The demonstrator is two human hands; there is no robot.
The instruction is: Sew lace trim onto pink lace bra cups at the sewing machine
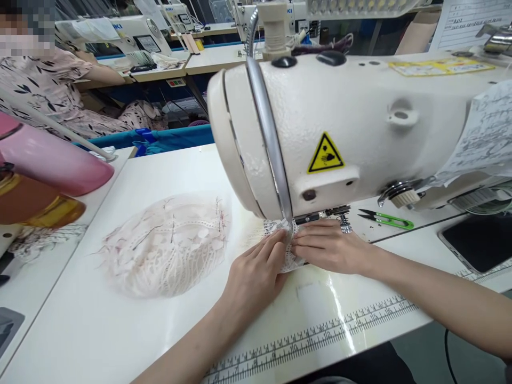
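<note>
A small piece of white lace fabric [293,261] lies under the head of a white sewing machine [360,117]. My left hand [256,266] presses on the lace from the left, its fingers bent and close together. From the right, my right hand [332,248] keeps its fingers pressed together on the same lace, their tips close to the left hand's. The machine's grey tube and head hide the needle, and both thumbs are mostly hidden. To the left of my hands, a pile of pale lace pieces [172,245] with loose threads rests on the white table [132,336].
Green thread snips [388,220] and a black phone [480,240] lie right of my hands. A printed ruler [296,346] runs along the front edge. Pink [56,157] and amber [44,202] bottles are at the left. A co-worker [60,90] sits beyond.
</note>
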